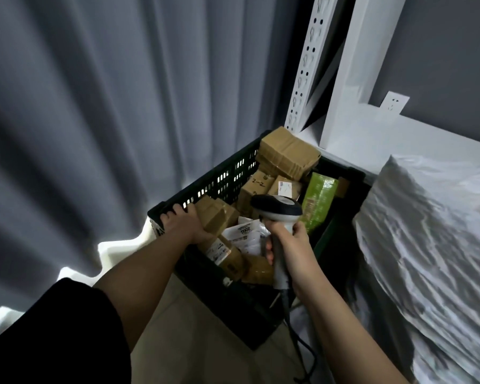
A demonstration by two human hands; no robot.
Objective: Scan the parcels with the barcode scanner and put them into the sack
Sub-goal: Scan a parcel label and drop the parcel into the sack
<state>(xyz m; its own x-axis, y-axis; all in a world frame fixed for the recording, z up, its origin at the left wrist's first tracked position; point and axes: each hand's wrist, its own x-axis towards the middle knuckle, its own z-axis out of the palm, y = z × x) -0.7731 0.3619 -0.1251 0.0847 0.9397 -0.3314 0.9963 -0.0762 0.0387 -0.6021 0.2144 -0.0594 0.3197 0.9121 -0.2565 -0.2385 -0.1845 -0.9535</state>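
Note:
A black plastic crate (pixel 219 181) on the floor holds several brown cardboard parcels (pixel 287 152), a green parcel (pixel 317 200) and a white labelled bag (pixel 245 235). My left hand (pixel 185 221) reaches into the crate's near left corner, its fingers closed around a brown taped parcel (pixel 216 217). My right hand (pixel 291 242) grips the handle of a grey and black barcode scanner (pixel 277 210), whose head points down over the parcels. The scanner's cable (pixel 297 339) hangs down to the floor. A white woven sack (pixel 432 239) lies to the right of the crate.
Grey curtains (pixel 108 120) hang behind and to the left of the crate. A white metal shelf upright (pixel 305 67) and frame rise behind it, with a wall socket (pixel 394 102) on the grey wall. The floor below is beige.

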